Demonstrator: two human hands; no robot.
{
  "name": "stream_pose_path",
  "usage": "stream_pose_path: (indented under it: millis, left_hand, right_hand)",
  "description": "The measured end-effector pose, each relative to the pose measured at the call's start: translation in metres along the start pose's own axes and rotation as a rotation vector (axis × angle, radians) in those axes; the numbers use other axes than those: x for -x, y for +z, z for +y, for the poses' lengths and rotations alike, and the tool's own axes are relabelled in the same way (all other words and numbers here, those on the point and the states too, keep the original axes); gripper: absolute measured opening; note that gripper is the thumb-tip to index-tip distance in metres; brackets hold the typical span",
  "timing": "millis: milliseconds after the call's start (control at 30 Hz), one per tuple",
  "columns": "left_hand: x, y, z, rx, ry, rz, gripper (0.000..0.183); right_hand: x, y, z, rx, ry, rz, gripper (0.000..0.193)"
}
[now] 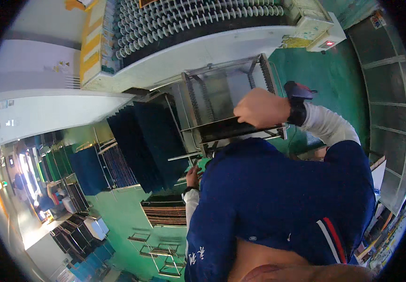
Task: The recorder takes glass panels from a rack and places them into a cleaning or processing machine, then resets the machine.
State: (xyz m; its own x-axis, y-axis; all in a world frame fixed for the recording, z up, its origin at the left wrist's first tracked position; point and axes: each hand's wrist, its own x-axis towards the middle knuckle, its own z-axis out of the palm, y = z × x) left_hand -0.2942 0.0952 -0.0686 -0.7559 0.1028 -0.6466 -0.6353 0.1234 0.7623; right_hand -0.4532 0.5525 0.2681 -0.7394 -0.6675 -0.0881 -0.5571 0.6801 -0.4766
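My right hand [264,108] is closed, its fingertips pinching the upper edge of a thin dark panel [221,132]. That panel lies across the near side of a metal rack with toothed, slotted side bars [269,75]. My left hand [192,177] is lower and to the left, beside the rack's near left corner. Its fingers are curled, and what they hold, if anything, is too small to make out. A dark band circles each wrist. My blue-clad shoulder hides the near part of the rack.
Beyond the rack runs a long machine with rows of white rollers [198,19]. Dark blue panels [149,145] hang in racks to the left. Edge-on boards [165,215] and small metal frames [165,256] stand on the green floor [118,214]. A grey shelved frame [386,103] rises at right.
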Motion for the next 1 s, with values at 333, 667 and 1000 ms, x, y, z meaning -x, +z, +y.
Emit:
stream_pose_path:
  millis: [333, 667, 1000]
  left_hand:
    - [-0.003, -0.034, -0.085, -0.851, 0.388, -0.004, 0.039]
    - [0.015, 0.007, -0.014, -0.490, -0.116, 0.187, 0.041]
    - [0.008, 0.016, -0.006, -0.533, -0.122, 0.185, 0.045]
  right_hand:
    - [0.011, -0.073, 0.068, -0.661, 0.374, 0.883, 0.016]
    - [-0.017, -0.002, 0.145, -1.899, 0.247, 1.071, 0.003]
    - [-0.045, 0.005, 0.140, -1.891, 0.582, 0.542, 0.037]
